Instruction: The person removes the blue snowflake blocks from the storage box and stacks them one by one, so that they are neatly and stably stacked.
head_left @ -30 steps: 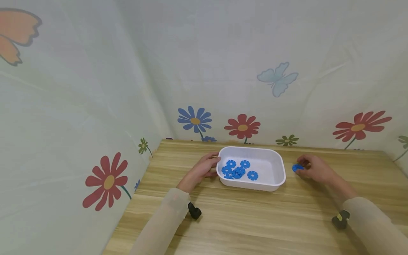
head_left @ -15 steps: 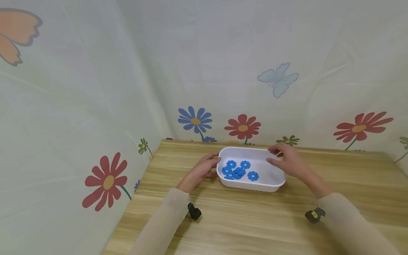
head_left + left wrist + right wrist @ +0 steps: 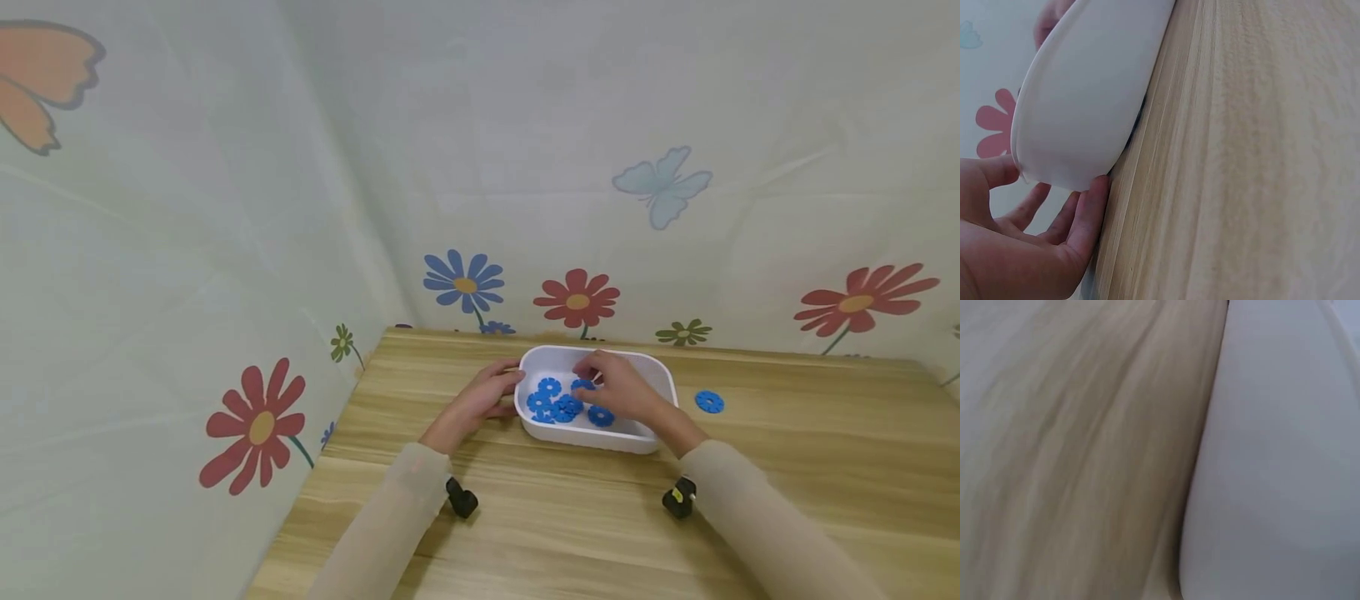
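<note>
A white plastic tray [image 3: 585,437] sits on the table with several blue notched snowflake discs [image 3: 564,407] gathered in its left half. My left hand [image 3: 478,397] holds the tray's left end; in the left wrist view the thumb lies at the rim [image 3: 1017,140] and the fingers [image 3: 1088,209] are against the outer wall. Over the tray, my right hand [image 3: 621,388] reaches down among the discs, thumb and fingers apart, partly hiding one disc [image 3: 582,385]. A single blue disc [image 3: 709,402] lies on the table to the right of the tray.
The wood-grain table [image 3: 540,517] meets a flower-printed cloth [image 3: 517,167] close behind the tray. More of the cloth hangs along the left side. The right wrist view shows only the tray's outer wall [image 3: 1266,462] and blurred tabletop.
My right hand has let go of the blue disc on the table at right and moved left into the tray. My left hand stays at the tray's left end. The head view shifts slightly.
</note>
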Tool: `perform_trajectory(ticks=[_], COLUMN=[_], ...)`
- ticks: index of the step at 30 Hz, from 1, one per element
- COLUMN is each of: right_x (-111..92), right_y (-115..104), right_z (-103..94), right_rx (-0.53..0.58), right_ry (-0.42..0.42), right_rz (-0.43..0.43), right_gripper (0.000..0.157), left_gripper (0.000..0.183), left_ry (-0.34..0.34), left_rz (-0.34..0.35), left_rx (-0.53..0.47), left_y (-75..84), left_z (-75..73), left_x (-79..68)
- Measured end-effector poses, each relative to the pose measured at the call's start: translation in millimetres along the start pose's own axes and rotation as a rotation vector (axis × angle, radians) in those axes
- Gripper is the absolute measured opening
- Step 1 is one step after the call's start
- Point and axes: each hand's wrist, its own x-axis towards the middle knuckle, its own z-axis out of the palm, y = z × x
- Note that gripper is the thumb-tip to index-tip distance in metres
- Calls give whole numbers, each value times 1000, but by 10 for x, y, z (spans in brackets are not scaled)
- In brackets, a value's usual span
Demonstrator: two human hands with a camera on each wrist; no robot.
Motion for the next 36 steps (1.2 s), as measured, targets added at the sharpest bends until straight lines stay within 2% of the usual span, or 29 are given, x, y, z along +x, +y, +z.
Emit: perform_trajectory(ticks=[6, 22, 27, 36], right_x=[53, 32, 40, 49], right_y=[33, 86, 112, 96], right_z=[81, 97, 120, 140], right_rx=[9, 16, -11, -46], right_ry=[-23, -118, -133, -128], right_rz=[6, 48, 39, -33], right_gripper=[38, 41, 44, 43], left_gripper=[52, 51, 51, 51], left_ry=[8, 5, 8, 14], left_rz=[-13, -2, 4, -1], left_rx=[-5, -25, -28, -18], left_y=[0, -3, 2, -2], left_z=[-1, 23, 33, 30], left_x=[-2, 14, -7, 12])
